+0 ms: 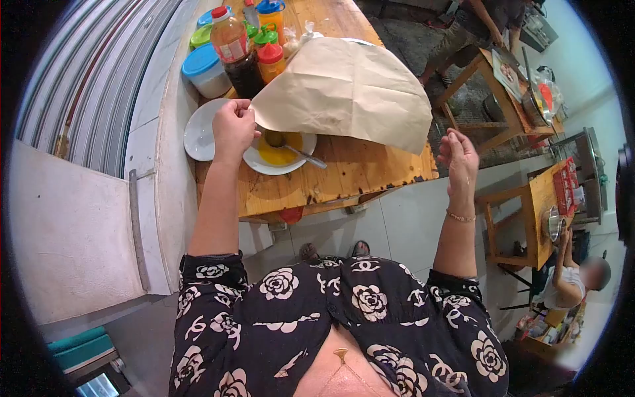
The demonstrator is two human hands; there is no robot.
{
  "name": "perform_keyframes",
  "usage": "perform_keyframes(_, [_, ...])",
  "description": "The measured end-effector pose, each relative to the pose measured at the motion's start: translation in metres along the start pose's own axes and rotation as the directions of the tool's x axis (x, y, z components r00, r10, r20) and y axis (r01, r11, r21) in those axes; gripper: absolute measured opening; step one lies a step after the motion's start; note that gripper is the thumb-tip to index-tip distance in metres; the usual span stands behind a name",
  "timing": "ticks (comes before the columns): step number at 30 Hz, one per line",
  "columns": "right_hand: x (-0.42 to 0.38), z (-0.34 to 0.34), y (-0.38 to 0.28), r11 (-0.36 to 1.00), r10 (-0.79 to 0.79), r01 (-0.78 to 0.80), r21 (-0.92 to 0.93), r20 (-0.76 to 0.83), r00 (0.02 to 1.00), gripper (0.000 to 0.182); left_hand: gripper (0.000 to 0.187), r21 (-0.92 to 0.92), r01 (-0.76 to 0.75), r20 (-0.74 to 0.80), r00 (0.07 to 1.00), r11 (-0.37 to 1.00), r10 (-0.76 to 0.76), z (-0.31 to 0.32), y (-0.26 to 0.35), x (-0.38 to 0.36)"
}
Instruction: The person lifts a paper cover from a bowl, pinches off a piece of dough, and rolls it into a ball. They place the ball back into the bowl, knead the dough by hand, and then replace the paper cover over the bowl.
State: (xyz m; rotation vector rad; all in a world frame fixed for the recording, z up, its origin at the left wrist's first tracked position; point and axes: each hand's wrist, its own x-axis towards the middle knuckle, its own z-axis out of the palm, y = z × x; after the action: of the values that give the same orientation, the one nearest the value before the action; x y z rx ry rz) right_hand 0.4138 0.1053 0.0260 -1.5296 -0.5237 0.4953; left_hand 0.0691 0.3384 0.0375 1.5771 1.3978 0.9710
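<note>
Your left hand (233,129) pinches the creased tan paper sheet (347,89); right hand (458,157) open. Tugging could tip the white sauce bowl (281,153) just beside.

No legible text on the bottle labels (229,41) or the red box (567,185)

My left hand (233,127) pinches the near corner of a large sheet of brown paper (347,89), lifted like a tent over the table (357,173). Just beyond those fingers sits a white bowl (280,153) of yellow liquid with a spoon (296,151) in it, and to their left an empty white plate (200,133). My right hand (458,157) hangs open off the table's edge, touching nothing. Past the paper stand sauce bottles (239,49), probably condiments.
</note>
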Motion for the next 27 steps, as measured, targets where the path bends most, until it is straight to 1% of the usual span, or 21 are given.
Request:
perform_keyframes(2, [0.019,-0.016,0.036,0.968,0.237,-0.239,0.073,0.045,0.971,0.036,0.025,0.046,-0.015,-0.021,1.000,0.999,0.016,0.008,-0.001,0.004])
perform_keyframes(3, [0.022,-0.017,0.036,0.928,0.351,-0.358,0.101,0.079,0.933,0.039,0.025,0.070,-0.017,-0.034,0.999,0.997,0.020,0.011,0.000,0.004])
perform_keyframes(4, [0.021,-0.014,0.038,0.890,0.424,-0.436,0.136,0.107,0.899,0.045,0.025,0.094,-0.002,-0.057,0.998,0.996,0.007,0.013,0.001,0.003])
perform_keyframes(6, [0.031,-0.012,0.042,0.853,0.422,-0.480,0.207,0.268,0.866,0.047,0.025,0.140,0.031,-0.110,0.994,0.990,-0.015,0.017,0.008,0.001])
perform_keyframes(7, [0.035,-0.011,0.044,0.828,0.413,-0.506,0.244,0.346,0.843,0.047,0.025,0.196,-0.018,-0.155,0.987,0.980,0.049,0.015,0.003,0.003])
perform_keyframes(9, [0.048,-0.010,0.048,0.780,0.421,-0.567,0.263,0.449,0.788,0.039,0.025,0.310,-0.112,-0.225,0.956,0.944,0.187,0.014,-0.010,0.009])
perform_keyframes(10, [0.057,-0.010,0.058,0.767,0.413,-0.589,0.255,0.507,0.757,0.036,0.024,0.251,-0.060,-0.262,0.957,0.966,0.128,0.014,0.006,0.000])
perform_keyframes(11, [0.065,-0.011,0.066,0.754,0.403,-0.611,0.242,0.563,0.721,0.033,0.023,0.234,-0.099,-0.291,0.942,0.967,0.167,0.015,0.018,-0.006])
perform_keyframes(12, [0.063,-0.007,0.058,0.782,0.397,-0.592,0.195,0.576,0.714,0.021,0.022,0.220,-0.137,-0.325,0.923,0.966,0.204,0.014,0.028,-0.011])
perform_keyframes(15, [0.054,-0.008,0.044,0.795,0.378,-0.582,0.172,0.609,0.697,0.021,0.020,0.202,-0.278,-0.403,0.851,0.939,0.338,0.016,0.069,-0.036])
perform_keyframes(16, [0.058,-0.015,0.049,0.788,0.332,-0.592,0.171,0.692,0.641,0.027,0.020,0.185,-0.338,-0.430,0.816,0.923,0.386,0.020,0.078,-0.039])
perform_keyframes(17, [0.058,-0.022,0.052,0.796,0.327,-0.578,0.183,0.674,0.663,0.027,0.020,0.169,-0.398,-0.459,0.777,0.901,0.430,0.023,0.087,-0.042])
perform_keyframes(18, [0.050,-0.024,0.036,0.804,0.322,-0.563,0.194,0.654,0.685,0.028,0.020,0.142,-0.429,-0.461,0.769,0.892,0.444,0.027,0.097,-0.045])
perform_keyframes(19, [0.046,-0.028,0.025,0.811,0.317,-0.548,0.206,0.632,0.707,0.028,0.020,0.157,-0.473,-0.465,0.739,0.867,0.487,0.032,0.108,-0.045])
perform_keyframes(20, [0.045,-0.035,0.021,0.823,0.288,-0.529,0.210,0.648,0.705,0.027,0.021,0.172,-0.514,-0.467,0.709,0.840,0.529,0.038,0.120,-0.043])
perform_keyframes(23, [0.050,-0.050,0.019,0.866,0.227,-0.451,0.215,0.635,0.739,0.026,0.021,0.245,-0.609,-0.453,0.616,0.754,0.645,0.056,0.164,-0.030])
perform_keyframes(25, [0.049,-0.053,0.007,0.854,0.207,-0.455,0.253,0.637,0.742,0.025,0.024,0.234,-0.673,-0.401,0.591,0.702,0.700,0.063,0.195,-0.013])
perform_keyframes(27, [0.044,-0.053,-0.004,0.841,0.191,-0.462,0.281,0.644,0.741,0.025,0.033,0.327,-0.572,-0.352,0.665,0.752,0.659,0.061,0.208,0.030])
